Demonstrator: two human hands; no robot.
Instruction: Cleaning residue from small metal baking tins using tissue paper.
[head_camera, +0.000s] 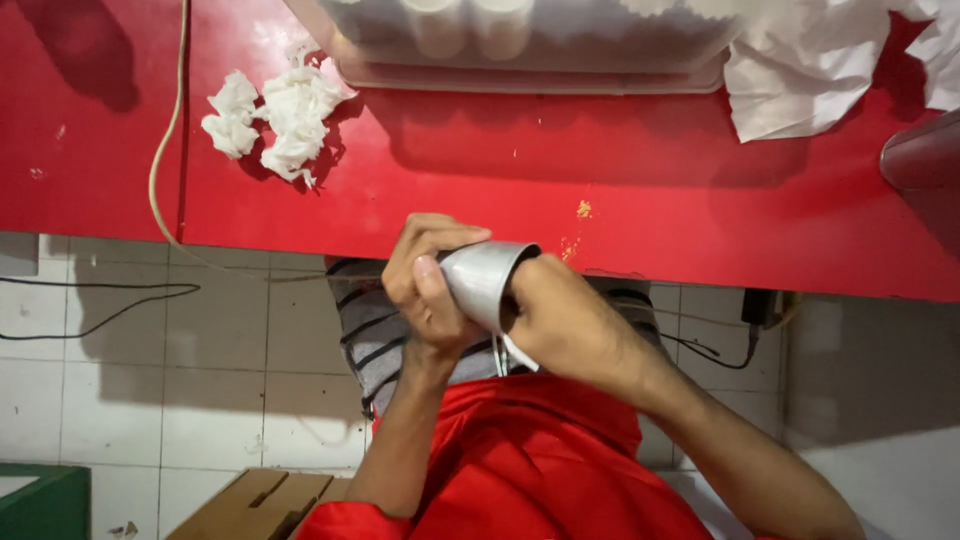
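Here the left hand (425, 290) wraps its fingers around a small grey metal cup (482, 280), while the right hand (560, 320) is pushed into its mouth, below the red table (620, 190).

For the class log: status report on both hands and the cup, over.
Left hand gripping grey metal cup from outside. Right hand at cup's mouth, fingers inside, white cloth trailing below. Crumpled tissue lies apart on the red table, nothing obstructing.
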